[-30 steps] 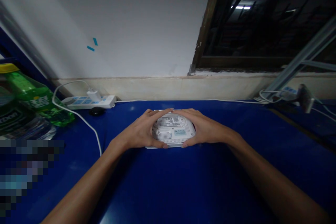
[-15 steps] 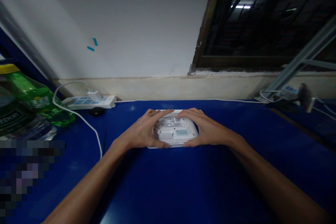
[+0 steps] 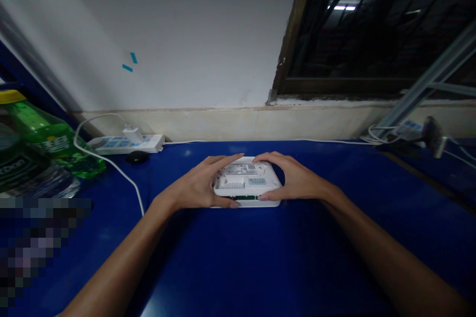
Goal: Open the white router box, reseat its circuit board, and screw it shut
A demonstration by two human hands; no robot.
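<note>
A white plastic router-like device [image 3: 234, 183] lies on the blue table with its vented, labelled side up. Along its near edge there is a gap between the upper cover and the lower shell [image 3: 260, 203], where a strip of green circuit board [image 3: 243, 197] shows. My left hand [image 3: 199, 182] grips the left side of the cover, thumb at the near edge and fingers over the far edge. On the right side my right hand [image 3: 297, 177] holds the cover likewise, its thumb at the gap.
Behind the left hand sit a black mouse-shaped object [image 3: 137, 157] and a power strip [image 3: 148, 143] with a white charger and cable [image 3: 130, 181]. Green bottles [image 3: 55, 143] stand at the left. A metal frame [image 3: 420, 84] and cables are at the back right.
The cover's near edge has risen from the lower shell, exposing the green board. My right thumb has moved up slightly with it, while the left hand has shifted a little left.
</note>
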